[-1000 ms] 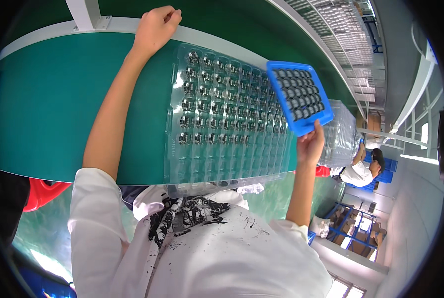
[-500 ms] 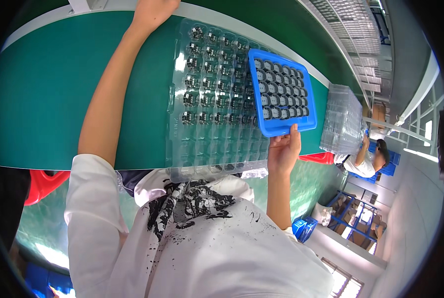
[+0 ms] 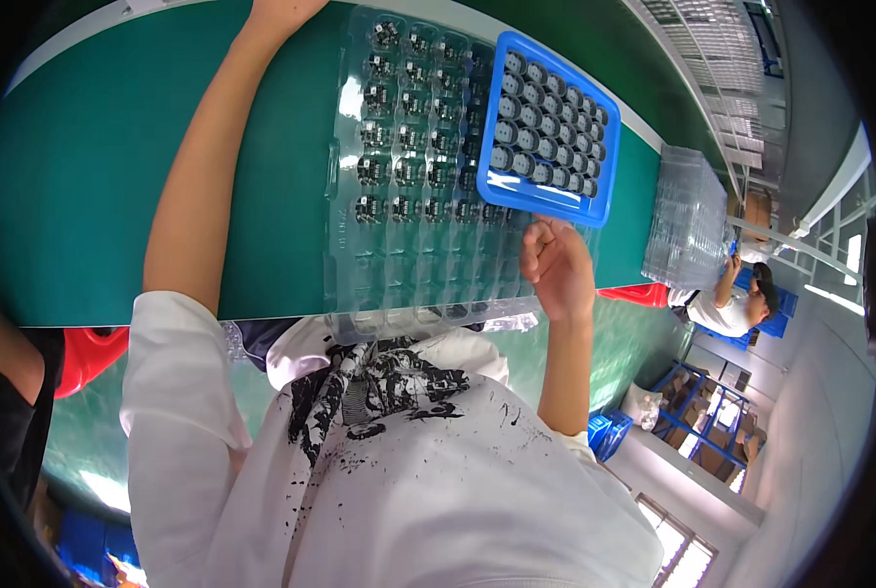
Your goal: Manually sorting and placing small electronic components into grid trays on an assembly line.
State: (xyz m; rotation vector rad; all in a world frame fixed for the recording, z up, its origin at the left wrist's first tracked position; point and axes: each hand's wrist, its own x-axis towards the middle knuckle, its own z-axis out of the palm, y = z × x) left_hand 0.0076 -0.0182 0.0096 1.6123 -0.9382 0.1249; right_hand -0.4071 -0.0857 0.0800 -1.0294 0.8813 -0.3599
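A blue tray (image 3: 546, 208) lies tilted over the right part of a clear plastic blister tray (image 3: 360, 279). Rows of round grey parts (image 3: 546, 147) with dark sides fill most of it. My right hand (image 3: 563, 269) is at its near rim, palm up, fingers loosely bent; the fingertips meet or nearly meet the rim, and no grip on it shows. Small black-and-silver parts (image 3: 404, 171) sit in the blister tray's farther pockets, while its nearer pockets hold none. My left hand (image 3: 286, 10) reaches to the table's far side, its fingers cut off by the upper picture edge.
The green table (image 3: 75, 186) extends left under my left forearm. A stack of clear plastic trays (image 3: 688, 220) stands at its right end. Red seats (image 3: 90, 358) show below the near edge. Another person's arm (image 3: 7, 348) is at far left; co-workers (image 3: 737, 304) are at right.
The blue tray has shifted away from me and turned slightly. My right hand has followed it, its thumb no longer over the rim. More of the other person's arm shows at left.
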